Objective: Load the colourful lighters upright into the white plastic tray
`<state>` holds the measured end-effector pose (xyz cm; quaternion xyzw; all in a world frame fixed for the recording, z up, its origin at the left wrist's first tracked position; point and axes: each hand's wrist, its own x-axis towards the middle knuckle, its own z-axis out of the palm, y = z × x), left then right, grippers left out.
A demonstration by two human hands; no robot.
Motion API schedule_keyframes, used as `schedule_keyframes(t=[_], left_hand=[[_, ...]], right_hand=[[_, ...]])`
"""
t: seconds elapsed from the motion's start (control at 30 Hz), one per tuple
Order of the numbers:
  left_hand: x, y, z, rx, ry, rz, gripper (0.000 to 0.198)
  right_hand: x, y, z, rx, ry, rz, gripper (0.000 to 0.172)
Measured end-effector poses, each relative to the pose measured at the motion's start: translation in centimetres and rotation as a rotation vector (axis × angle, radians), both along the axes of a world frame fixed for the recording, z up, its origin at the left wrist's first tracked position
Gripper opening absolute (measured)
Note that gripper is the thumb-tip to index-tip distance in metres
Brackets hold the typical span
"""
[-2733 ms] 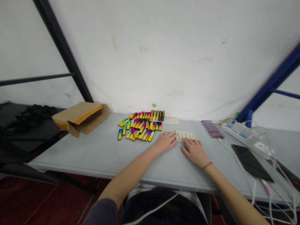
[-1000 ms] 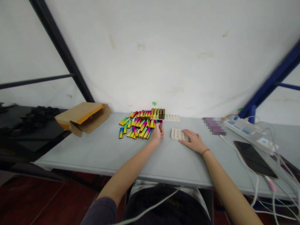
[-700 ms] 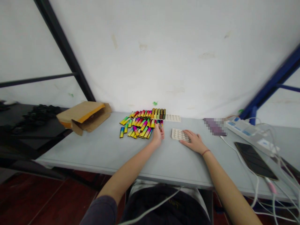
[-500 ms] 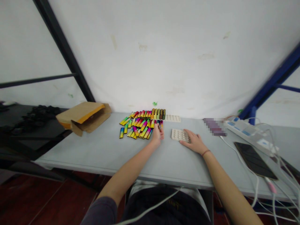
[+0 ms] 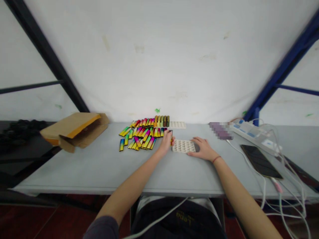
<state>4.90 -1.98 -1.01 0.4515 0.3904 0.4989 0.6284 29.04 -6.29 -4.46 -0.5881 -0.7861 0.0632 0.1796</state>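
Note:
My left hand (image 5: 166, 142) is closed around a small shiny tube (image 5: 171, 135), dark at the top and yellowish lower down, mostly hidden by the fingers. It is at the left edge of a white tray (image 5: 183, 146) with rows of round holes. My right hand (image 5: 203, 149) grips that tray at its right end, thumb at the near edge and fingers at the far edge. Left of my hands lie many loose metallic rainbow tubes (image 5: 138, 134) in rough rows. Behind them a block of similar tubes (image 5: 161, 120) stands upright in rows.
A second white holed tray (image 5: 177, 124) lies near the wall. An open cardboard box (image 5: 74, 127) sits at the left. To the right are a blurred-out phone-like object (image 5: 221, 130), a power strip (image 5: 256, 136), a black phone (image 5: 261, 161) and tangled white cables (image 5: 302, 192).
My left hand has moved right with the tube, from beside the loose tubes to the tray's left edge. My right hand remains on the tray. The whole view has shifted slightly.

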Motion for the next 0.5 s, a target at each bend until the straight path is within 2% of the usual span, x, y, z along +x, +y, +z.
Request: schedule_keyframes(t=[0.1,0.17,0.23,0.37,0.5], left_hand=[[0.9,0.0,-0.5,0.377,0.23,0.032,0.017],[1.7,0.3,-0.8,0.533,0.331,0.045,0.014],[2.5,0.6,-1.0,0.583,0.367,-0.005,0.016],[3.7,1.3,-1.3,0.568,0.402,-0.138,0.018],[3.9,1.4,-1.5,0.635,0.539,-0.117,0.019]], right_hand=[[-1.0,-0.2,0.1,-0.013,-0.016,0.032,0.082],[-1.4,-0.3,0.1,-0.033,-0.026,0.026,0.085],[-1.6,-0.4,0.2,-0.047,-0.029,0.017,0.087],[-1.8,-0.5,0.5,-0.064,-0.018,0.017,0.091],[-2.0,-0.5,0.8,-0.083,-0.003,0.006,0.089]])
